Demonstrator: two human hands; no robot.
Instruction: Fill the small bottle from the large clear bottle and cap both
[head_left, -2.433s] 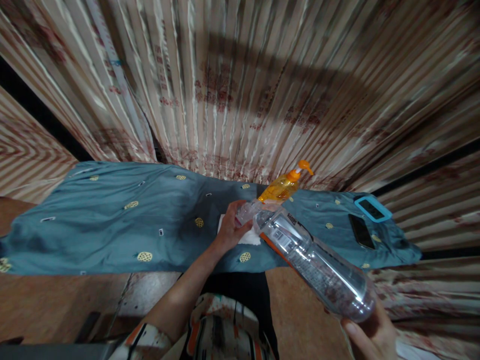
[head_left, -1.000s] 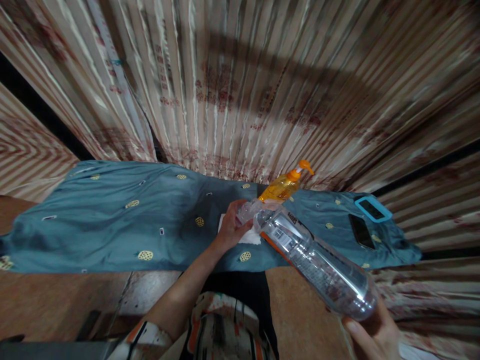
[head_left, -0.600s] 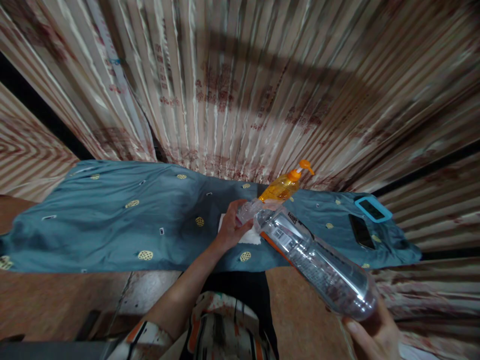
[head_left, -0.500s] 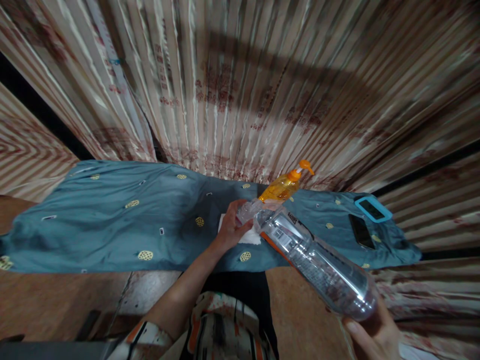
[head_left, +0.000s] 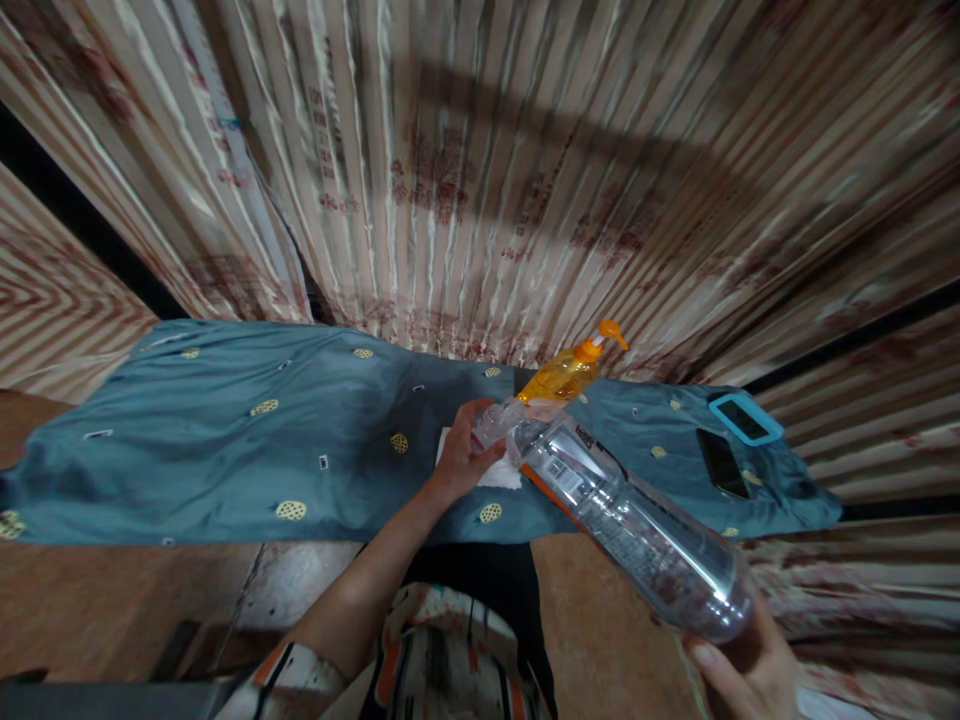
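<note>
My left hand (head_left: 466, 452) is closed around a small clear container (head_left: 495, 424), which looks like a plastic cup; its exact shape is hard to make out. My right hand (head_left: 746, 665) grips a large clear plastic bottle (head_left: 645, 535) by its base, at the lower right. The bottle slants up and left, with its neck end at the clear container; whether they touch, I cannot tell. An orange pump bottle (head_left: 561, 374) of amber liquid stands just behind the container. Partly under my left hand lies a white tissue (head_left: 501, 474).
A blue-green cloth with pineapple prints (head_left: 225, 450) covers the narrow table. At its right end lie a dark phone (head_left: 722, 462) and a light-blue-framed device (head_left: 745, 418). Pleated patterned curtains (head_left: 465, 180) hang close behind the table and along both sides.
Almost nothing differs. Both hands, the large bottle and the clear container keep the same positions.
</note>
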